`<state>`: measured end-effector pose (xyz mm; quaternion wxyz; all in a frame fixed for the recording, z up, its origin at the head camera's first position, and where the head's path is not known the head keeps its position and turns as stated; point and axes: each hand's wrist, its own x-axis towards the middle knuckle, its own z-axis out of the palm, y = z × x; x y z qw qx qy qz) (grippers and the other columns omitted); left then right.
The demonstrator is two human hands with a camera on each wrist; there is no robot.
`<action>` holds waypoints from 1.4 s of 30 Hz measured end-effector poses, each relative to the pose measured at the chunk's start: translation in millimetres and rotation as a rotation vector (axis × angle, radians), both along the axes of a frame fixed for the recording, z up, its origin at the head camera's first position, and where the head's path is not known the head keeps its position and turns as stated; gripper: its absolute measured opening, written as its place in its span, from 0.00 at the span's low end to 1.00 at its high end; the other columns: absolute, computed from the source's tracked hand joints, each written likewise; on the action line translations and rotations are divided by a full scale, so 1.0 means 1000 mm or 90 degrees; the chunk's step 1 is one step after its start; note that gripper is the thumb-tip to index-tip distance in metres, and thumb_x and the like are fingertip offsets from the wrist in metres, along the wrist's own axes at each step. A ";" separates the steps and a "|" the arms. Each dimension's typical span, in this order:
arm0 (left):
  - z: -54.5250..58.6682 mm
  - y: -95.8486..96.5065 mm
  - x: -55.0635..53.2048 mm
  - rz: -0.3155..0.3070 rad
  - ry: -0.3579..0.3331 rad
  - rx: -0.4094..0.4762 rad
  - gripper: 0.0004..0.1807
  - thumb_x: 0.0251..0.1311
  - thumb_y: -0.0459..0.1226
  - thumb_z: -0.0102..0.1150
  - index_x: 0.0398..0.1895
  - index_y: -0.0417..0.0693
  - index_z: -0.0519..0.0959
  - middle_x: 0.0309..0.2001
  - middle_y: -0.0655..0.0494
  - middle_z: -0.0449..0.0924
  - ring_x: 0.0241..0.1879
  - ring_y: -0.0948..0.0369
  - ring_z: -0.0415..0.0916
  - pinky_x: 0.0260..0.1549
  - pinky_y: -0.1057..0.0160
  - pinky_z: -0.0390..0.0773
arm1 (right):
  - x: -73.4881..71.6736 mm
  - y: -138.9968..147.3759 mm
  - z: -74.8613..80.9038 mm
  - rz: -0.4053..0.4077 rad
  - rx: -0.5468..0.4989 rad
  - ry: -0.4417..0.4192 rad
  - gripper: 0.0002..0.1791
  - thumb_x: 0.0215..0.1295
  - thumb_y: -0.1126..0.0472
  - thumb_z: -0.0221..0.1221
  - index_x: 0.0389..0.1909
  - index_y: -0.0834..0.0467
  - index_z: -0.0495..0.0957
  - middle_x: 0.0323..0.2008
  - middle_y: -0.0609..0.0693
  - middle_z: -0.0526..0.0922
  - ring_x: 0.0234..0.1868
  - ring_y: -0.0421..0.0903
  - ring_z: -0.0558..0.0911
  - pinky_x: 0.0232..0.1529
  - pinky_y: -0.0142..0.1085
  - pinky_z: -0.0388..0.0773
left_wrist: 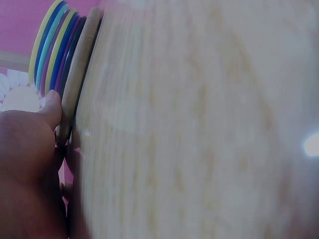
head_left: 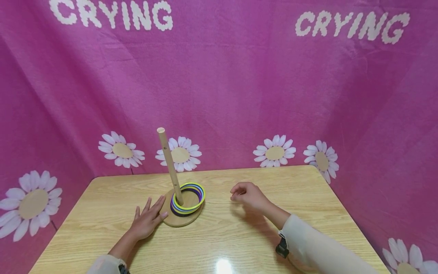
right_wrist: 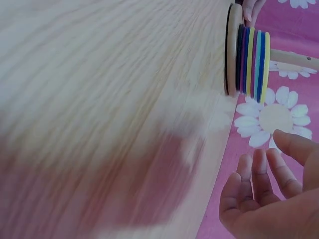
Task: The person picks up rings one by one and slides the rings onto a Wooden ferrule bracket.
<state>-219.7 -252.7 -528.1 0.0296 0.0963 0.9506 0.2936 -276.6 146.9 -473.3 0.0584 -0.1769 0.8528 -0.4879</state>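
Note:
A wooden peg (head_left: 171,167) rises from a round wooden base (head_left: 181,223), leaning to the left in the head view. Several coloured rings (head_left: 203,198) lie stacked around its foot, off-centre, with a yellow one on top. Blue, light blue, purple and dark rings (right_wrist: 256,64) show beneath it in the right wrist view. My left hand (head_left: 147,220) touches the left edge of the base with fingers spread; its thumb lies by the base and lowest rings in the left wrist view. To the right of the stand, my right hand (head_left: 251,196) hovers with fingers loosely bent, holding nothing.
The stand is on a light wood-grain table (head_left: 212,243). Behind and at both sides hangs a pink cloth (head_left: 219,95) with white daisies and lettering. A dark strap buckle (head_left: 282,246) sits at the right wrist.

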 end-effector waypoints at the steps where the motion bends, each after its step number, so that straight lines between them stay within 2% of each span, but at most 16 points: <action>1: 0.000 0.000 0.000 0.000 0.001 0.000 0.37 0.80 0.52 0.46 0.84 0.49 0.51 0.82 0.46 0.49 0.81 0.35 0.31 0.68 0.25 0.21 | 0.001 0.004 -0.001 0.007 -0.007 -0.004 0.11 0.64 0.66 0.68 0.43 0.68 0.84 0.33 0.52 0.87 0.35 0.40 0.83 0.41 0.34 0.78; 5: -0.001 0.000 0.000 0.000 0.002 0.002 0.37 0.80 0.53 0.46 0.84 0.49 0.52 0.82 0.46 0.49 0.81 0.35 0.31 0.68 0.25 0.21 | 0.007 0.020 -0.003 0.041 -0.028 -0.016 0.11 0.64 0.69 0.67 0.44 0.72 0.82 0.34 0.56 0.87 0.36 0.41 0.83 0.40 0.32 0.78; 10: -0.001 0.001 0.000 0.000 -0.001 0.002 0.37 0.80 0.53 0.45 0.84 0.49 0.51 0.82 0.46 0.49 0.81 0.36 0.31 0.68 0.25 0.20 | 0.015 0.043 -0.008 0.066 -0.016 -0.041 0.11 0.63 0.69 0.68 0.44 0.71 0.83 0.36 0.56 0.86 0.38 0.40 0.80 0.39 0.30 0.78; 15: 0.000 0.002 0.000 -0.001 0.003 0.003 0.36 0.80 0.51 0.46 0.83 0.49 0.52 0.82 0.46 0.50 0.81 0.35 0.32 0.68 0.25 0.20 | 0.024 0.070 -0.008 0.110 -0.010 -0.072 0.11 0.64 0.70 0.67 0.44 0.72 0.82 0.40 0.62 0.86 0.40 0.42 0.81 0.41 0.29 0.79; 22: -0.005 0.001 -0.002 -0.006 0.024 0.019 0.37 0.79 0.53 0.47 0.83 0.47 0.54 0.81 0.43 0.52 0.80 0.33 0.34 0.68 0.24 0.21 | 0.037 0.107 -0.008 0.167 -0.013 -0.146 0.10 0.66 0.70 0.66 0.45 0.72 0.81 0.41 0.64 0.85 0.41 0.43 0.83 0.43 0.29 0.81; 26: -0.001 0.002 0.000 -0.003 0.016 0.014 0.37 0.79 0.52 0.47 0.83 0.47 0.54 0.81 0.45 0.51 0.80 0.34 0.33 0.68 0.24 0.22 | 0.044 0.125 -0.012 0.196 -0.017 -0.179 0.11 0.63 0.72 0.66 0.45 0.73 0.81 0.41 0.63 0.85 0.39 0.41 0.81 0.41 0.29 0.80; 35: -0.001 0.000 0.001 0.001 0.002 -0.003 0.37 0.80 0.53 0.46 0.84 0.50 0.52 0.82 0.47 0.49 0.81 0.35 0.32 0.68 0.25 0.22 | 0.055 0.155 -0.017 0.268 0.018 -0.148 0.15 0.57 0.72 0.69 0.45 0.69 0.82 0.41 0.60 0.84 0.42 0.41 0.77 0.43 0.28 0.75; 39: -0.002 0.000 0.000 0.002 0.005 -0.004 0.37 0.80 0.52 0.46 0.84 0.50 0.52 0.82 0.47 0.49 0.81 0.35 0.32 0.68 0.25 0.22 | 0.056 0.159 -0.019 0.293 0.039 -0.143 0.18 0.52 0.76 0.67 0.47 0.65 0.82 0.44 0.60 0.83 0.44 0.41 0.76 0.46 0.30 0.73; 42: -0.002 0.000 0.000 0.002 0.007 -0.002 0.36 0.80 0.52 0.46 0.83 0.49 0.52 0.82 0.47 0.50 0.81 0.35 0.32 0.68 0.25 0.22 | 0.056 0.158 -0.021 0.303 0.053 -0.135 0.23 0.46 0.80 0.64 0.47 0.62 0.81 0.43 0.58 0.81 0.43 0.42 0.74 0.44 0.32 0.71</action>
